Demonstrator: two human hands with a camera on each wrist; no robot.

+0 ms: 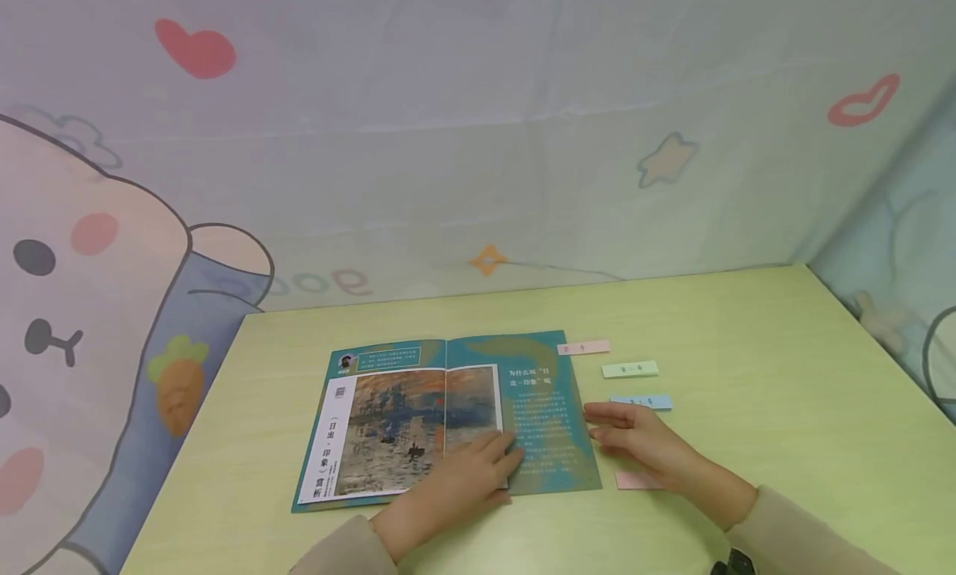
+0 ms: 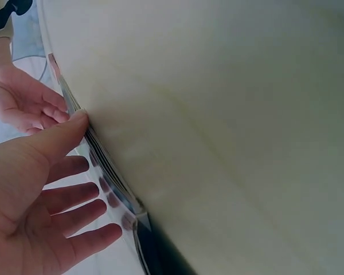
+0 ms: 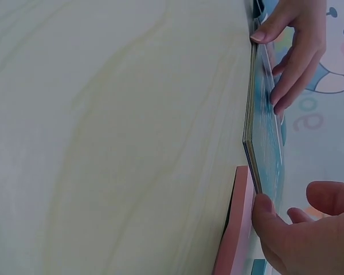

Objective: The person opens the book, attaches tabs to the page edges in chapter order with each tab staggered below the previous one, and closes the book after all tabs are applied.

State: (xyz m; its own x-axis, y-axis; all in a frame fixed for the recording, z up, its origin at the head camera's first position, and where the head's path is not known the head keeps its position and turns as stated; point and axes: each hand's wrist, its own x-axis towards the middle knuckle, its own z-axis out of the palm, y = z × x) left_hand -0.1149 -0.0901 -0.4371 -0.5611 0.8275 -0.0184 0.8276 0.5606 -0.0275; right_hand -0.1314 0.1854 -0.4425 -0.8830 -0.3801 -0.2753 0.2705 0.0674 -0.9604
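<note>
An open booklet (image 1: 553, 426) lies on the table, a painting of boats printed across its middle. My left hand (image 1: 466, 479) rests on its lower part, fingers spread over the page; in the left wrist view the thumb (image 2: 69, 133) touches the bottom edge. My right hand (image 1: 657, 450) is beside the right edge, its thumb (image 3: 265, 212) at the lower corner in the right wrist view. A pink tab (image 1: 590, 348) with handwriting overlaps the page's upper right edge. Right of the booklet lie a green tab (image 1: 631, 368), a blue tab (image 1: 657, 402) partly behind my fingers, and a pink strip (image 1: 635, 480).
The pale yellow-green table (image 1: 784, 392) extends to both sides of the booklet. Behind it hangs a cloth backdrop (image 1: 418, 185) with a cartoon bear (image 1: 90, 309) on the left. A small black object (image 1: 735, 563) shows at the bottom edge near the right sleeve.
</note>
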